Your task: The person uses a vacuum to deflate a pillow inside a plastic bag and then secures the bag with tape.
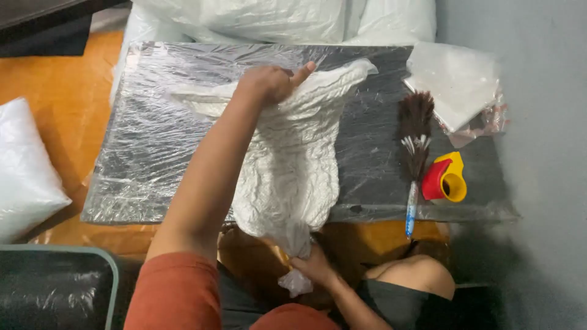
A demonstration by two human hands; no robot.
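White crinkled cloth on plastic-wrapped table: L hand fingers bunched on top edge; R hand pinches bottom end.

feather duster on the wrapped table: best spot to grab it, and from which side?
Grip the feather duster by its thin blue-and-white handle, where it sticks out past the near edge of the table. Come from the near side, probably with the right hand, which is closer. The handle end is free; the feather head lies beside the red-and-yellow tape dispenser.
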